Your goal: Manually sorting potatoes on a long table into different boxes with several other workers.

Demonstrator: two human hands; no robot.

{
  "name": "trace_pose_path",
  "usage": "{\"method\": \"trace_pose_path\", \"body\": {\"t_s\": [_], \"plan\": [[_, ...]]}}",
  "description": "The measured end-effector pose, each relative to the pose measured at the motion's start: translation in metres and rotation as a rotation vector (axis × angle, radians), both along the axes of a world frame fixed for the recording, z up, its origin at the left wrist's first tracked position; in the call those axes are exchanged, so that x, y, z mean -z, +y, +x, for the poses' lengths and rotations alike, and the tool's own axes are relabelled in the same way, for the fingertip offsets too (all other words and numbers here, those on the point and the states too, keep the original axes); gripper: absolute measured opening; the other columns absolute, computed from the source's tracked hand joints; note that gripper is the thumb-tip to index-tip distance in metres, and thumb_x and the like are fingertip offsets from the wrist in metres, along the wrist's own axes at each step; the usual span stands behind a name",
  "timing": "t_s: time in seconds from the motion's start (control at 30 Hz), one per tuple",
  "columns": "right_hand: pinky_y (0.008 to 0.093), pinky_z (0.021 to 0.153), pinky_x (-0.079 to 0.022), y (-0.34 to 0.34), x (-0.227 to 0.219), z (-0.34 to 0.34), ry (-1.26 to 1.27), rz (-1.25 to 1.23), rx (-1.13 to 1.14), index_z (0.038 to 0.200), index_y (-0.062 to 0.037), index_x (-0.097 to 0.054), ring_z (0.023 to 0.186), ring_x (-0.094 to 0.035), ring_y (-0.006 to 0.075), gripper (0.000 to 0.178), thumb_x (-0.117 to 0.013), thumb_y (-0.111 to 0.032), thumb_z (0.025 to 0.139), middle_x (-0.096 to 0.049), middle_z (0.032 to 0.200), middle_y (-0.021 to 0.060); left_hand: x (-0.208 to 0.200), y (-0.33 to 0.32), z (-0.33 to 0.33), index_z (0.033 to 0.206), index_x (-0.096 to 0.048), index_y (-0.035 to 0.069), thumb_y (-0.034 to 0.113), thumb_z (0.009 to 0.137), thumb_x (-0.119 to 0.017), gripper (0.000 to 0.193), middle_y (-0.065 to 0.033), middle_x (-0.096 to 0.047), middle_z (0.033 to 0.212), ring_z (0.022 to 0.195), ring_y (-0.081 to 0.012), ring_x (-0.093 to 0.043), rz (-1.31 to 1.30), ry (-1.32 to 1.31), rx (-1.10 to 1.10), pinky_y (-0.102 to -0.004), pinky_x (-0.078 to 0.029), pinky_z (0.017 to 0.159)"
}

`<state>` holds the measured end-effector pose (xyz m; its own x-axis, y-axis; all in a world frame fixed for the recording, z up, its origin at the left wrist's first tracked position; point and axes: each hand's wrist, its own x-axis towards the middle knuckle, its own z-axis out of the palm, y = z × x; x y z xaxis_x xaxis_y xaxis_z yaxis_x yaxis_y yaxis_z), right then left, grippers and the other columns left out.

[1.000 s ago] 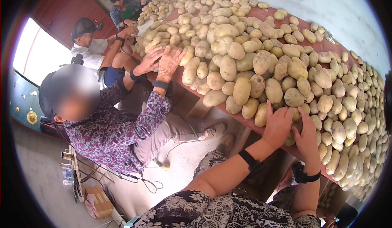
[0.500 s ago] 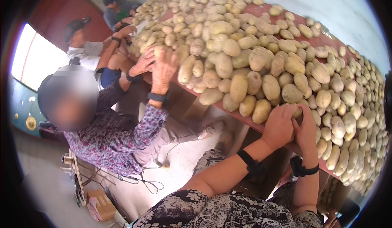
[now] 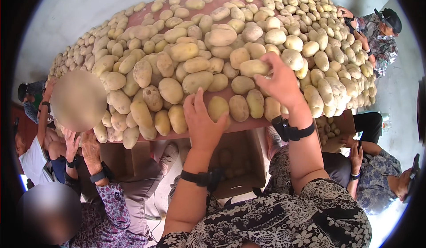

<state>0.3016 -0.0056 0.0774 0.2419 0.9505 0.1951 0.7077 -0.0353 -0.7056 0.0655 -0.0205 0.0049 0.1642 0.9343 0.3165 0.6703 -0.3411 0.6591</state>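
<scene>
Pale yellow-brown potatoes (image 3: 170, 91) lie heaped along a reddish table (image 3: 195, 13). Over the near edge, my left hand (image 3: 203, 123) has its fingers spread, fingertips at a potato (image 3: 197, 82) and thumb beside another potato (image 3: 218, 108); nothing is lifted in it. Farther in and to the right, my right hand (image 3: 280, 81) pinches one end of an oblong potato (image 3: 254, 68) between thumb and fingers. Below it, several potatoes stand in a row at the table's edge, among them a rounded potato (image 3: 238, 108).
Under the table stands a cardboard box (image 3: 239, 183) with potatoes inside. Another box of potatoes (image 3: 330, 130) is to its right. People sit close on the left, one in a patterned purple sleeve (image 3: 124, 199). At right are a person in a floral shirt (image 3: 377, 181) and another at the far end.
My view has swung right. My hands, earlier together around a potato at the edge, are now apart; the right one grips an oblong potato over the pile, the left one is spread.
</scene>
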Motion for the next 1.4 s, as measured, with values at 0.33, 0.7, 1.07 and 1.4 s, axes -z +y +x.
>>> {"method": "trace_pose_path", "body": {"t_s": [0.33, 0.7, 1.07, 1.4], "plan": [[0.0465, 0.09, -0.049, -0.002, 0.02, 0.012, -0.316, 0.057, -0.187, 0.091, -0.0058, -0.064, 0.103, -0.059, 0.036, 0.018, -0.075, -0.006, 0.077, -0.064, 0.095, 0.0124, 0.004, 0.016, -0.008, 0.15, -0.038, 0.0, 0.009, 0.081, -0.075, 0.08, -0.0242, -0.049, 0.138, 0.128, -0.0412, -0.047, 0.237, 0.057, -0.111, -0.049, -0.04, 0.11], [0.0463, 0.101, -0.048, 0.011, 0.045, -0.058, -0.14, 0.105, -0.401, 0.12, -0.0048, -0.061, 0.116, -0.058, 0.0383, 0.043, -0.076, -0.01, 0.08, -0.063, 0.116, 0.0177, 0.01, 0.02, -0.012, 0.126, -0.059, 0.003, 0.003, 0.078, -0.073, 0.05, -0.0133, -0.064, 0.108, 0.1, -0.0298, -0.061, 0.137, -0.062, -0.153, -0.0428, -0.049, 0.095], [0.0468, 0.091, -0.048, 0.022, 0.061, -0.088, -0.15, 0.226, -0.393, 0.115, -0.0048, -0.059, 0.104, -0.058, 0.0383, 0.046, -0.076, -0.004, 0.072, -0.056, 0.111, 0.0178, 0.011, 0.023, -0.017, 0.127, -0.059, 0.001, -0.015, 0.077, -0.063, 0.053, -0.0141, -0.061, 0.114, 0.109, -0.0257, -0.063, -0.006, -0.297, -0.099, -0.0366, -0.054, 0.1], [0.0436, 0.082, -0.053, 0.011, 0.049, -0.083, 0.051, 0.143, -0.413, 0.107, -0.0055, -0.061, 0.098, -0.061, 0.0367, 0.039, -0.076, -0.009, 0.072, -0.055, 0.108, 0.0156, 0.016, 0.025, -0.018, 0.13, -0.055, -0.002, -0.013, 0.085, -0.058, 0.047, -0.0146, -0.059, 0.128, 0.12, -0.0256, -0.062, -0.006, -0.438, 0.003, -0.0376, -0.049, 0.107]]}}
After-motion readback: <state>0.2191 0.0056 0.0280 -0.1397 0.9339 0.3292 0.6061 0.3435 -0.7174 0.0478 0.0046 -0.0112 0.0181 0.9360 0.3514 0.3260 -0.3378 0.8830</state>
